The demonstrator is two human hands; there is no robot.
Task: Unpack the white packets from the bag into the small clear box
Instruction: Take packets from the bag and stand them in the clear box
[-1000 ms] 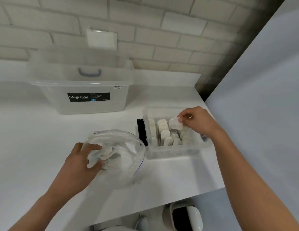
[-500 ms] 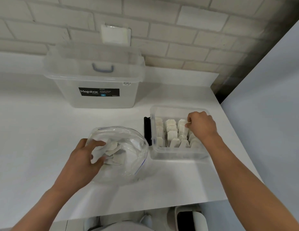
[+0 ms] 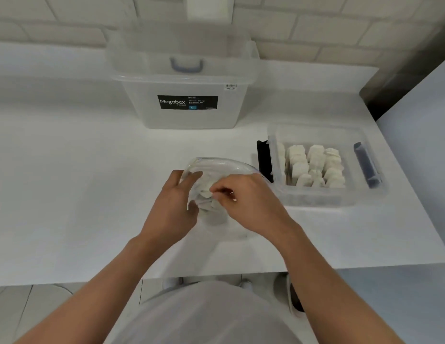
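A clear plastic bag point(image 3: 223, 166) lies open on the white counter, with white packets point(image 3: 209, 202) inside it. My left hand point(image 3: 174, 207) grips the bag's left edge. My right hand point(image 3: 248, 202) is inside the bag's mouth, its fingers pinched on a white packet. To the right stands the small clear box point(image 3: 315, 198), with several white packets point(image 3: 313, 165) standing in rows in it.
A large clear Megabox storage box point(image 3: 186, 115) with its lid on stands at the back against the brick wall. A black clip point(image 3: 264, 160) sits on the small box's left side, a dark blue one point(image 3: 366, 165) on its right. The counter edge runs in front of me.
My right hand has left the small box, where it set a packet down, and moved left into the bag. My left hand stays on the bag.
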